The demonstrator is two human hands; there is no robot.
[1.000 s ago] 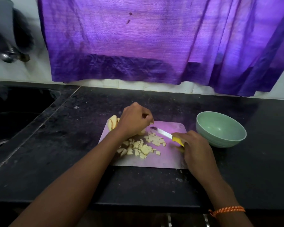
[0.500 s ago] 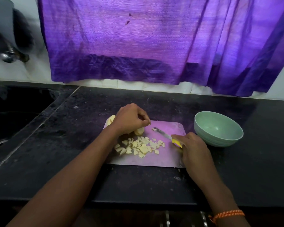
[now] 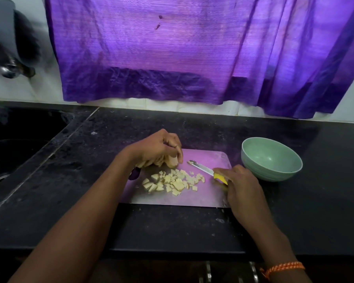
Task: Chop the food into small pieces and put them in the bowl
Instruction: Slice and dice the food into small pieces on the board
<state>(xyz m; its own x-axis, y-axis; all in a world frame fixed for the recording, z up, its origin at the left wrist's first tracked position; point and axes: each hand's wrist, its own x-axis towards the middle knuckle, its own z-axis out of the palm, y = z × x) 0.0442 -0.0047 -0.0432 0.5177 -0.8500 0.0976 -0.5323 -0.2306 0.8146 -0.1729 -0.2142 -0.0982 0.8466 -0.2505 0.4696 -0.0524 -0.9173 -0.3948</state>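
Diced pieces of pale yellow food lie heaped on the middle of a pinkish cutting board, which sits on a dark speckled counter. At the board's far left corner the left hand curls its fingers over an uncut chunk of the same food, pinning it to the board and hiding most of it. The right hand grips the yellow handle of a small knife — its blade points left and away, toward the chunk, tip just short of it. A pale green bowl stands just beside the board's right edge, with nothing in the part of its inside that shows. Left of the counter lies a dark sink; behind, a purple curtain hangs over a white tiled wall. An orange braided band circles the right wrist.
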